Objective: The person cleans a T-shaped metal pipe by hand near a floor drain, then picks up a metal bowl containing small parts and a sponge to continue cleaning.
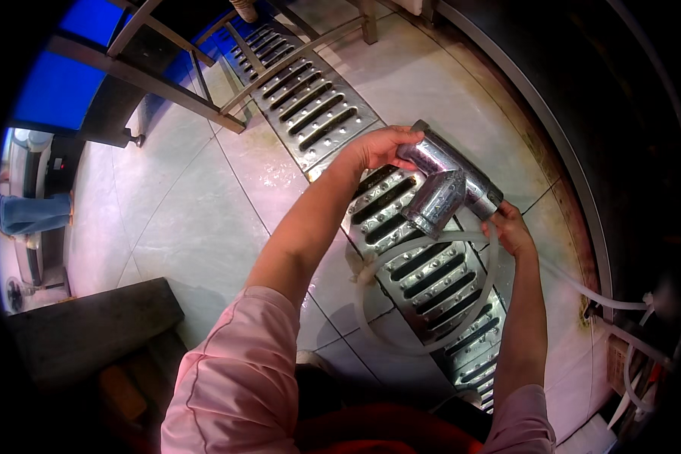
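A shiny, wet-looking metal tee-shaped tubular part [448, 156] is held above the floor drain grate, its side branch pointing down and left. My left hand [383, 148] grips its upper left end, thumb on top. At the lower right end, my right hand [508, 227] has its fingers on the rim. A translucent hose [369, 323] hangs in a loop below the part. One stretch of it rises to my right hand; whether the fingers also pinch it, I cannot tell. The inside of the tube is hidden.
A slotted metal drain grate [431, 284] crosses the wet tiled floor [170, 221]. Metal frame legs [232, 122] stand at upper left, a low wooden bench [96, 329] at lower left. A person's trouser leg [34, 214] shows far left. A basket [617, 363] sits at right.
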A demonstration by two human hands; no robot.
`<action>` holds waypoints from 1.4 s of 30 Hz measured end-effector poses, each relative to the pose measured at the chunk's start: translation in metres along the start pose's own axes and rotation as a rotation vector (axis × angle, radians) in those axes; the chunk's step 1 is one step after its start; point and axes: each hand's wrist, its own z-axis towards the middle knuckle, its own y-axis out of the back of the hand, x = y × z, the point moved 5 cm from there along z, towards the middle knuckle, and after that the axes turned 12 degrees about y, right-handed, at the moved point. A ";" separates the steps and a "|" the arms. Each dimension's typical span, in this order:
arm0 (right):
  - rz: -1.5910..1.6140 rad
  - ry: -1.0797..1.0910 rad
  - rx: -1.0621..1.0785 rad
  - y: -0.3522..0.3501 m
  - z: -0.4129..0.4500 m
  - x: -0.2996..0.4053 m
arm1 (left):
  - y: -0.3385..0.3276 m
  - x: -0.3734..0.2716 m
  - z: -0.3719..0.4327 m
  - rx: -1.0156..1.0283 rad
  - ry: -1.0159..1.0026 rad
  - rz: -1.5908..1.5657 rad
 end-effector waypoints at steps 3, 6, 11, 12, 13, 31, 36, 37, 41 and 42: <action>-0.065 -0.041 0.031 -0.002 -0.002 0.002 | -0.002 0.000 0.003 0.052 0.065 0.067; -0.042 0.025 -0.064 -0.003 -0.002 -0.003 | -0.011 0.002 0.005 -0.029 0.220 0.186; -0.025 0.019 -0.067 0.000 -0.005 -0.006 | -0.009 0.018 -0.001 0.181 0.288 0.254; -0.037 0.001 -0.055 0.000 -0.005 -0.004 | -0.013 0.019 -0.005 0.148 0.277 0.288; -0.035 0.002 -0.056 0.004 -0.004 -0.006 | -0.017 0.020 -0.008 0.115 0.266 0.321; -0.174 -0.029 -0.141 0.004 -0.012 -0.007 | -0.022 0.005 -0.027 -0.405 0.104 0.393; -0.142 0.008 -0.098 -0.008 -0.010 -0.005 | -0.003 0.011 -0.029 -0.395 -0.065 -0.059; -0.141 0.006 -0.099 -0.007 -0.010 -0.006 | -0.004 0.015 -0.025 -0.395 -0.062 -0.058; -0.068 0.007 -0.081 -0.001 -0.013 -0.010 | -0.033 0.016 -0.031 -0.307 -0.013 0.198; -0.018 -0.010 -0.068 -0.005 -0.011 -0.009 | -0.030 0.017 -0.028 -0.207 0.027 0.193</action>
